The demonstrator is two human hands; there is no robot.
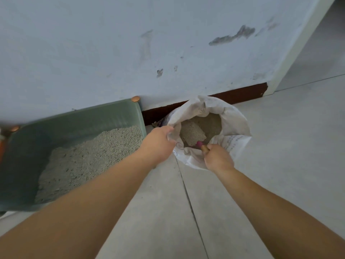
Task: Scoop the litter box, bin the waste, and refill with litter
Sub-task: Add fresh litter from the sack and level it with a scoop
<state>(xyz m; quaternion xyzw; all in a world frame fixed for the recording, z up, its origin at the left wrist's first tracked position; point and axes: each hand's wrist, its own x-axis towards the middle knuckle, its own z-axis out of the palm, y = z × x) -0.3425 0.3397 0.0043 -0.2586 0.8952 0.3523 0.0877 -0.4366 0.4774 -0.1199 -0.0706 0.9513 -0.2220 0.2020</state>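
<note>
the scoop (193,135) lies inside the open litter bag (237,126), its blade heaped with pale litter, pink neck and wooden handle pointing toward 5 o'clock. the right hand (218,158) is closed around that handle at the bag's near rim. the left hand (158,142), at 9 o'clock of the bag's mouth, pinches the white rim and pulls it open. more litter fills the bag's bottom beyond the scoop. the bag stands on the pale tiled floor (280,146), against the dark skirting board (240,94) at its 12 o'clock. at 9 o'clock of the bag, just beside the left hand, sits the green litter box (104,113), holding a bed of grey litter (89,157), with round copper-coloured knobs at its far corners. behind both rises a scuffed pale blue wall (130,43).
</note>
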